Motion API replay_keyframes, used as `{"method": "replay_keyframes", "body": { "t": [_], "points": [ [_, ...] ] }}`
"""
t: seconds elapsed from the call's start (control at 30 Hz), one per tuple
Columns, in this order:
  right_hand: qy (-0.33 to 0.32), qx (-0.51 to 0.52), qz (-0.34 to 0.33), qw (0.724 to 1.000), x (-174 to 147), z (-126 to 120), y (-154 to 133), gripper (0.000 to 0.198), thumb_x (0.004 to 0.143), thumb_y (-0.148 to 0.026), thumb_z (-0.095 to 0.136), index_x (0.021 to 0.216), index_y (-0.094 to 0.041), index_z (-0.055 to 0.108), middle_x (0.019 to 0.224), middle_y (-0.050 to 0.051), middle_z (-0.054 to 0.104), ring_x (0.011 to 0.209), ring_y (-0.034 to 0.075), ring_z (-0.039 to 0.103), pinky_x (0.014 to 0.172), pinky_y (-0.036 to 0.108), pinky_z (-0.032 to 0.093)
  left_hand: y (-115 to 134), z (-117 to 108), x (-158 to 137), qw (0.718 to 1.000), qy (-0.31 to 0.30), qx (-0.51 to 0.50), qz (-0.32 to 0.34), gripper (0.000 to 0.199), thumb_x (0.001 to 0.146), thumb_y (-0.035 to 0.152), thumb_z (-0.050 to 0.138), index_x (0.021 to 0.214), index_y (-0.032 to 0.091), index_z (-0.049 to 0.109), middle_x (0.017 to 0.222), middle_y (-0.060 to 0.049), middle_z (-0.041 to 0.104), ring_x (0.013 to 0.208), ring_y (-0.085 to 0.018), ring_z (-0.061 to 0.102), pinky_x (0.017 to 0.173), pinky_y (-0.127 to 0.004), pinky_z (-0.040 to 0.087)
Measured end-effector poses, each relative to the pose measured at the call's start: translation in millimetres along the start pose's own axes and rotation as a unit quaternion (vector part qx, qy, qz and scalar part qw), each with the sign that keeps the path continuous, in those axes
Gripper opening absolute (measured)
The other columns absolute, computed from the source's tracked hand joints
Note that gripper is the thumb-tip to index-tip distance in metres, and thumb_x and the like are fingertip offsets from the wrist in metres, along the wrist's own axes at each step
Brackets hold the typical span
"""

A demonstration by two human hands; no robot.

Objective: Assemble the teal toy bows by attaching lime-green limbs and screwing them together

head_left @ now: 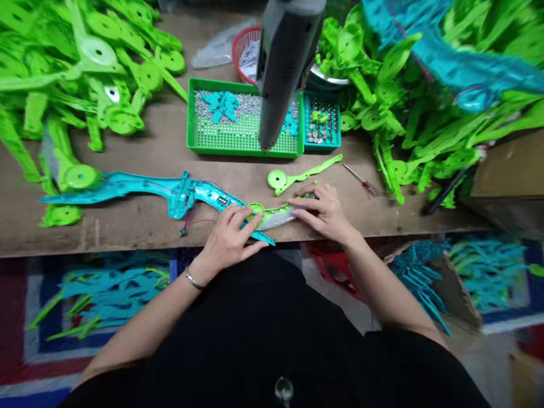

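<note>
A long blue bow-shaped plastic shell [144, 186] lies along the bench's near side, with thin wires and small metal parts inside it. My left hand [229, 235] grips its right end, thumb along the pointed tip and fingers over the top. A light green plastic part with a round end [255, 208] and a translucent curved strip [278, 217] meets the shell there. At the other end of that part, my right hand [321, 208] holds it between thumb and curved fingers. Just beyond lies a loose green arm with a round disc [278, 179]. My fingers hide where the pieces join.
A black-handled power tool [289, 68] hangs over a green basket [246, 151] of screws and blue pieces. Next to it is a blue tray [322, 147] of small metal parts. A screwdriver [366, 184] lies at right. Green parts pile up on both sides [97, 54].
</note>
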State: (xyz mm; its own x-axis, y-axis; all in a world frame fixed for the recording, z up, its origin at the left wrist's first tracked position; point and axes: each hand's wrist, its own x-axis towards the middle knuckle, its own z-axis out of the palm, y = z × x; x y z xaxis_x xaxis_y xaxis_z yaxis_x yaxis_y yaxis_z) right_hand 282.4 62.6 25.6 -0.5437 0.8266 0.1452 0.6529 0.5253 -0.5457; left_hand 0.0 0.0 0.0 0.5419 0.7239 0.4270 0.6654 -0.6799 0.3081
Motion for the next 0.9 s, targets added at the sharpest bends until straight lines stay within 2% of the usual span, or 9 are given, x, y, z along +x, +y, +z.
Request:
{"method": "replay_keyframes", "body": {
  "t": [0.2,0.3,0.37,0.47,0.57,0.73,0.9],
  "points": [
    [-0.001,0.006,0.028,1.0,-15,1,-6,0.026,0.093,-0.041,0.066,0.114,-0.029,0.077,0.11,0.008,0.07,0.103,0.025,0.061,0.098,0.048,0.042,-3,0,-8,0.999,-0.008,-0.045,-0.001,0.058,0.091,0.049,0.067,0.137,0.014,0.06,0.12,-0.017,0.068,0.115,-0.032,0.058,0.101,-0.051,0.051],
    [-0.004,0.002,0.024,1.0,-12,-1,-8,0.028,0.092,-0.04,0.069,0.117,-0.028,0.076,0.11,0.008,0.07,0.103,0.026,0.061,0.097,0.05,0.043,-2,1,-8,0.999,0.002,-0.041,-0.001,0.057,0.091,0.05,0.067,0.135,0.013,0.061,0.119,-0.017,0.069,0.114,-0.032,0.059,0.1,-0.051,0.052],
    [0.006,0.011,-0.012,1.0,-9,-2,-11,0.031,0.091,-0.037,0.07,0.12,-0.027,0.074,0.112,0.009,0.07,0.106,0.026,0.062,0.097,0.051,0.045,-2,2,-9,0.999,0.003,-0.038,-0.003,0.055,0.091,0.05,0.067,0.132,0.013,0.062,0.119,-0.017,0.069,0.115,-0.032,0.059,0.101,-0.051,0.052],
    [0.038,0.034,-0.114,0.992,-6,1,-18,0.03,0.087,-0.032,0.074,0.117,-0.028,0.073,0.112,0.008,0.07,0.109,0.026,0.062,0.097,0.049,0.05,-1,2,-9,0.999,0.006,-0.05,-0.01,0.054,0.091,0.05,0.067,0.132,0.015,0.062,0.121,-0.016,0.07,0.117,-0.032,0.06,0.102,-0.052,0.052],
    [0.042,0.026,-0.181,0.982,-4,10,-23,0.03,0.086,-0.028,0.075,0.116,-0.028,0.072,0.104,0.005,0.071,0.101,0.023,0.062,0.092,0.045,0.054,-2,2,-9,0.999,0.025,-0.048,-0.003,0.058,0.09,0.05,0.068,0.132,0.011,0.059,0.118,-0.017,0.071,0.115,-0.032,0.061,0.101,-0.051,0.053],
    [0.031,0.011,-0.198,0.98,-3,23,-23,0.027,0.089,-0.022,0.071,0.116,-0.025,0.071,0.098,0.004,0.073,0.093,0.021,0.062,0.086,0.041,0.055,-3,0,-7,0.999,0.039,-0.027,0.016,0.057,0.092,0.049,0.067,0.131,0.009,0.057,0.116,-0.017,0.073,0.112,-0.03,0.064,0.1,-0.049,0.055],
    [0.029,0.018,-0.192,0.981,-2,24,-22,0.025,0.089,-0.021,0.072,0.114,-0.024,0.071,0.097,0.004,0.073,0.092,0.02,0.061,0.084,0.04,0.055,-4,1,-7,0.999,0.03,-0.038,0.011,0.056,0.092,0.048,0.067,0.131,0.01,0.059,0.117,-0.017,0.073,0.112,-0.03,0.065,0.102,-0.049,0.054]
  ]
}}
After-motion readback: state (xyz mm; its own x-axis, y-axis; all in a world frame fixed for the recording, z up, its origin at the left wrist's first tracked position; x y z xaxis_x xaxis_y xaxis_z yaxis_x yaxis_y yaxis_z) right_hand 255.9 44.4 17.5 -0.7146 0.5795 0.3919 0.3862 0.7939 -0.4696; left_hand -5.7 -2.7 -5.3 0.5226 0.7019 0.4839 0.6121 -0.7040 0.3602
